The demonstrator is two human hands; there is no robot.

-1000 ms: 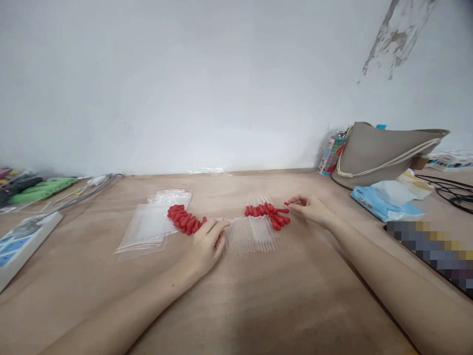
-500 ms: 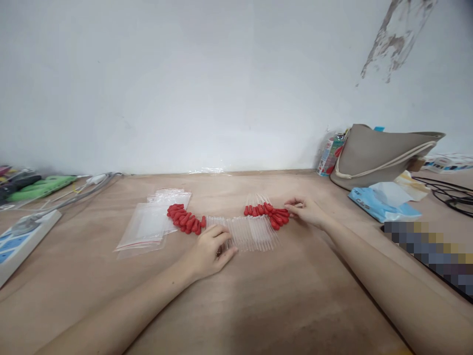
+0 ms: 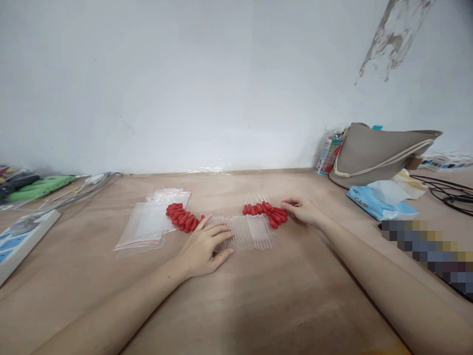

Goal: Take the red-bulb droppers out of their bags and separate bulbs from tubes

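Observation:
A row of clear thin tubes (image 3: 254,232) lies side by side on the table. My left hand (image 3: 207,245) rests over the row's left end with fingers spread, covering some tubes. Left of it, red rubber bulbs (image 3: 181,217) lie in a curved pile, partly hidden by that hand. Beyond the tubes, several droppers with red bulbs (image 3: 264,209) are fanned out, their clear stems pointing to the wall. My right hand (image 3: 301,211) is at the right end of this fan, thumb and forefinger slightly apart beside the outermost bulb. I see nothing held between them.
Clear zip bags (image 3: 142,227) lie at the left. A power strip (image 3: 22,241) and cables are farther left. On the right are a tissue pack (image 3: 380,204), a grey bag (image 3: 380,153), a bottle (image 3: 327,155), black cables (image 3: 451,195) and a pixelated flat object (image 3: 424,251).
My left hand has shifted slightly left and its fingers have spread more, now reaching over the end of the loose bulbs. My right hand stays almost where it was by the fan.

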